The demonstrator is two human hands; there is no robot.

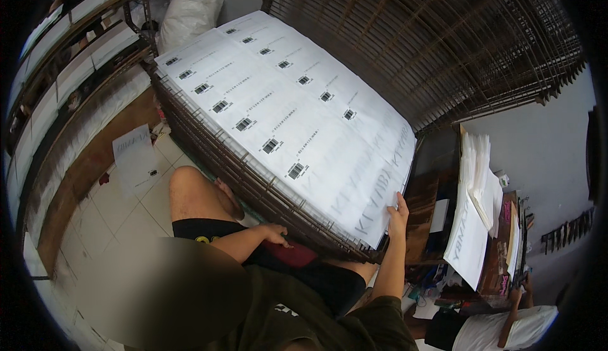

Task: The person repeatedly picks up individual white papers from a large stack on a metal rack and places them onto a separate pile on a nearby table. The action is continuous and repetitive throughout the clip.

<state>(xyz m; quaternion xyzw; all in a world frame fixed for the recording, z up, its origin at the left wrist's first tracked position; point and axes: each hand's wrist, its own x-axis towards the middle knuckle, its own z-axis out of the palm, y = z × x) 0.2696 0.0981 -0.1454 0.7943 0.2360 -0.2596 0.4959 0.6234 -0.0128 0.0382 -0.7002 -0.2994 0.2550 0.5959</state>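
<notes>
White sheets (253, 91) with rows of small black printed marks lie over a rusty wire rack (209, 132) in front of me. Large grey lettering shows faintly along the near right end. There my right hand (398, 215) pinches the sheet's right edge between thumb and fingers. My left hand (276, 234) hangs low over my lap, close to the rack's near side. Its fingers are loosely stretched, with nothing visible in them.
Raised wire trays (430, 34) lean behind the sheets. Stacked papers (475, 186) stand on a wooden table at right, near another person (506, 329). Shelves (95, 53) line the left, with a white sack (190, 18) beside them. A loose sheet (136, 158) lies on the tiled floor.
</notes>
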